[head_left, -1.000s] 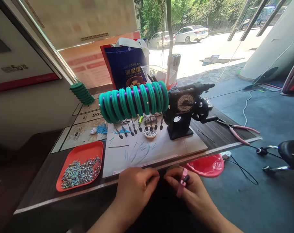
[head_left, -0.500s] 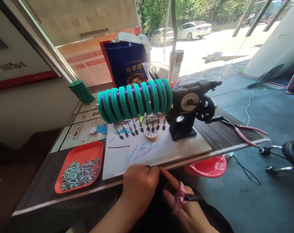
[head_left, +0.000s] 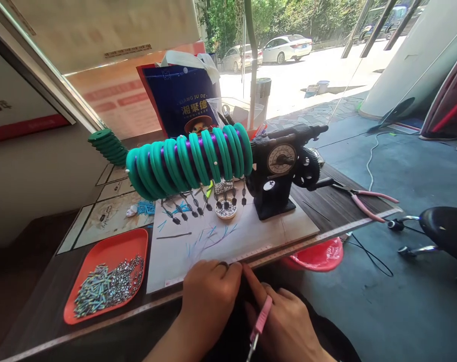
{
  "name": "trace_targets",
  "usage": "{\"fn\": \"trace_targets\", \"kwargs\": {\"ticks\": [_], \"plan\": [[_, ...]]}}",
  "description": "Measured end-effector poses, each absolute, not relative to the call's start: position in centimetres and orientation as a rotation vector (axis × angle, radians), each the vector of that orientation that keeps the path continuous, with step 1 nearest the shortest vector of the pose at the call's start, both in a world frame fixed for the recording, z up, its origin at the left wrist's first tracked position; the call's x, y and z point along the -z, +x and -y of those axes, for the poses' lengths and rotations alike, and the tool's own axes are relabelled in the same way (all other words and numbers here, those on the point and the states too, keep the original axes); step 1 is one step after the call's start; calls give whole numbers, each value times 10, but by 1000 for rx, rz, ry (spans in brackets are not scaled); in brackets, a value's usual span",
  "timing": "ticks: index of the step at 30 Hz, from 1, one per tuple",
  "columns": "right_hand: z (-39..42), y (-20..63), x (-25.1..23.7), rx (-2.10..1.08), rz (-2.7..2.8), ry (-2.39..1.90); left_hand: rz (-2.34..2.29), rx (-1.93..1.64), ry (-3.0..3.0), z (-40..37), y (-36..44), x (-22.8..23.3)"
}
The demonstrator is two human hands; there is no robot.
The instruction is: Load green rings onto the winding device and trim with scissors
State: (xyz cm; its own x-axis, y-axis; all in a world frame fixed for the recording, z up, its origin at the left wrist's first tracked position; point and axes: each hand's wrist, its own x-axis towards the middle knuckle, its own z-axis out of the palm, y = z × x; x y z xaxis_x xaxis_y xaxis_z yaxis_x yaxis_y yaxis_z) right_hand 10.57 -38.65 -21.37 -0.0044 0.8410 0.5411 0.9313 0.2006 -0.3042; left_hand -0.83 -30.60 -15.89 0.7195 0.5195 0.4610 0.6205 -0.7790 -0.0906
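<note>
At the table's near edge, my left hand (head_left: 211, 296) is closed, thumb side up; whatever its fingers pinch is hidden. My right hand (head_left: 290, 319) sits close beside it, holding pink-handled scissors (head_left: 262, 318) whose metal end points down toward me. Its index finger reaches toward the left fingertips. Beyond both hands, a teal ribbed former (head_left: 190, 161) wound with purple wire is mounted on a black hand-cranked winding machine (head_left: 275, 203). Several dark, weighted clips hang below the former. Beneath it, a small round dish (head_left: 225, 216) of white pieces rests on a pale board (head_left: 164, 271).
An orange-red tray (head_left: 128, 239) on the left holds small tubes and metal bits. Pink-handled pliers (head_left: 364, 207) lie at the right. Another teal former (head_left: 107, 146) and a blue bag (head_left: 168, 95) stand behind. A red-lined bin (head_left: 326, 256) is below the table edge.
The scissors have swung in my right hand, from pointing right to pointing down toward me. My view has shifted slightly right; the hands stay close together.
</note>
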Motion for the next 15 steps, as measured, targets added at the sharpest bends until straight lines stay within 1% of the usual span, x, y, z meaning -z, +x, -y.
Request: {"fn": "trace_targets", "kwargs": {"ticks": [7, 15], "plan": [[388, 107, 217, 230, 1859, -1686, 886, 619, -2681, 306, -9, 157], [388, 110, 216, 170, 1892, -1666, 945, 572, -2751, 303, -14, 160]]}}
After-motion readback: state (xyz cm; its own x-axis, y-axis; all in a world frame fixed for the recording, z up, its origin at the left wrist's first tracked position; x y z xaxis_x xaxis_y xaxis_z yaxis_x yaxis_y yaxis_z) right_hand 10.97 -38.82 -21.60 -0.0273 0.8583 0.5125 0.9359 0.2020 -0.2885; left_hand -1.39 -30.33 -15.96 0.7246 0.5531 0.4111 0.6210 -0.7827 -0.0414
